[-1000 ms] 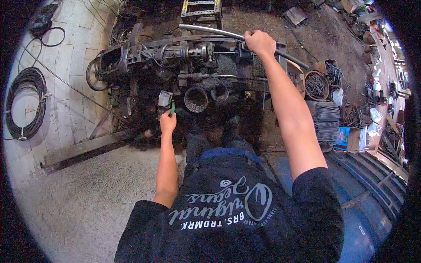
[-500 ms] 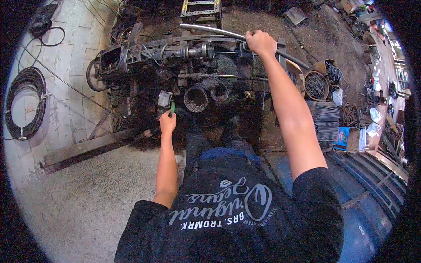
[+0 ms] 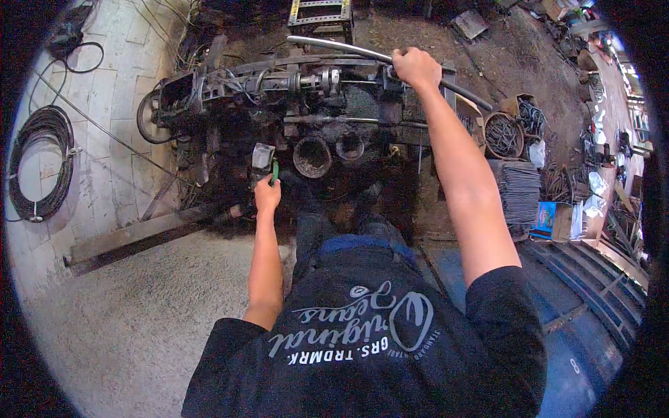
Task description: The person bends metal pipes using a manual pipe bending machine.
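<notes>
My right hand point(image 3: 418, 68) is closed around a long, slightly bent metal bar point(image 3: 334, 46), which slants over the top of a dark, greasy machine point(image 3: 272, 83). The bar's left part shines, while beyond my hand it is dark. Lower down, my left hand point(image 3: 267, 194) is closed on a green handle point(image 3: 275, 171). Just above that hand is a small, pale, box-like piece point(image 3: 263, 156). A shiny cylindrical part point(image 3: 327, 80) sits on the machine below the bar. Two round containers, a larger one point(image 3: 312, 157) and a smaller one point(image 3: 350, 146), are at the machine's near side.
On the left floor lies a black cable coil point(image 3: 42, 164). To the right are a basket of metal pieces point(image 3: 503, 136), a stack of rods point(image 3: 514, 191) and a blue box point(image 3: 550, 217). A perforated metal frame point(image 3: 320, 12) stands beyond the machine. A long beam point(image 3: 139, 233) lies at left.
The bar and my right hand have shifted very slightly to the right. The shiny cylindrical part looks different, as if turned. My left hand stays on the green handle.
</notes>
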The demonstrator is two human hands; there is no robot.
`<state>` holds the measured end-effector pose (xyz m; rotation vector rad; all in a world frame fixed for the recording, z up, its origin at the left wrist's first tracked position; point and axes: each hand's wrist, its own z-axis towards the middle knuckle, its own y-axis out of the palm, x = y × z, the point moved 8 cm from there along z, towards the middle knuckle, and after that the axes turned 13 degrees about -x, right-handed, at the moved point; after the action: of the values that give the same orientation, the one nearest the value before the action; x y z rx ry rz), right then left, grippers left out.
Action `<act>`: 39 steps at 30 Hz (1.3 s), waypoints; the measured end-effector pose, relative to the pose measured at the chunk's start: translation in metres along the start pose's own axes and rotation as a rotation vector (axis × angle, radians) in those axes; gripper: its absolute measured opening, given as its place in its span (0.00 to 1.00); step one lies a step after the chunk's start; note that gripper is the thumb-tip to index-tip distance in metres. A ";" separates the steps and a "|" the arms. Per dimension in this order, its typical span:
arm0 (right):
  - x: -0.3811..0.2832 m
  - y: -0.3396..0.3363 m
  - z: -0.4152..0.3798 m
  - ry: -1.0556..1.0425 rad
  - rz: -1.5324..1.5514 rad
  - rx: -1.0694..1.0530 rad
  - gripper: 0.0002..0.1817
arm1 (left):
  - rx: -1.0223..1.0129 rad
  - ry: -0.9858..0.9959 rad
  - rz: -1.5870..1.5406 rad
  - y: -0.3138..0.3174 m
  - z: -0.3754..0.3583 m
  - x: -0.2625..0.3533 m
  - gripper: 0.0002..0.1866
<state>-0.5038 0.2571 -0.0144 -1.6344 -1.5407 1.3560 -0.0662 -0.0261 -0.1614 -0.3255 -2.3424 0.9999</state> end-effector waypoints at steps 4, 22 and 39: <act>-0.001 -0.002 -0.002 0.001 -0.011 -0.013 0.29 | -0.001 0.000 0.004 0.001 0.002 -0.001 0.20; 0.004 -0.003 -0.002 0.016 0.017 -0.001 0.29 | -0.007 -0.054 0.005 -0.001 -0.002 0.002 0.20; 0.002 -0.006 -0.007 0.018 -0.010 -0.013 0.29 | -0.005 -0.026 -0.018 0.004 0.002 -0.006 0.20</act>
<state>-0.5009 0.2617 -0.0071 -1.6403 -1.5477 1.3254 -0.0628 -0.0267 -0.1680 -0.2942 -2.3673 0.9957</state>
